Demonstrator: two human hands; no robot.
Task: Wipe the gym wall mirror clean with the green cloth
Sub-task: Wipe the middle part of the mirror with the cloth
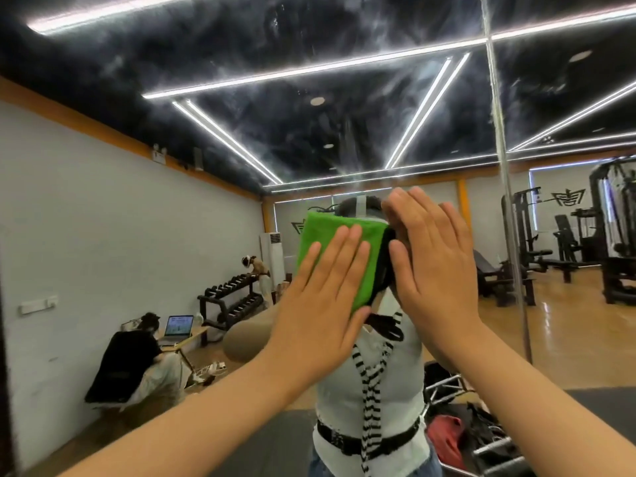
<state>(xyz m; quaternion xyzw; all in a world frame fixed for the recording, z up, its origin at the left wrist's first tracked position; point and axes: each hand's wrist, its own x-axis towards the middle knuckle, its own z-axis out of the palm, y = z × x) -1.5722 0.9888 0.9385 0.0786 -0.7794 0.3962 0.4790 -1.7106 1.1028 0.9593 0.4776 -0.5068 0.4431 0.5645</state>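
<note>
The wall mirror [344, 108] fills the whole view and is streaked with hazy smears in its upper part. A folded green cloth [330, 235] lies flat against the glass at centre. My left hand [323, 304] presses on it with straight, spread fingers. My right hand [437, 270] is flat on the bare glass just right of the cloth, fingers straight, meeting its own reflection. The cloth's lower part is hidden under my left hand.
A vertical seam [506, 173] between mirror panels runs down the right side. Reflected in the glass are my torso, a seated person at a laptop [179, 326], a dumbbell rack [234, 297], another person beside it, and weight machines [585, 242] on a wood floor.
</note>
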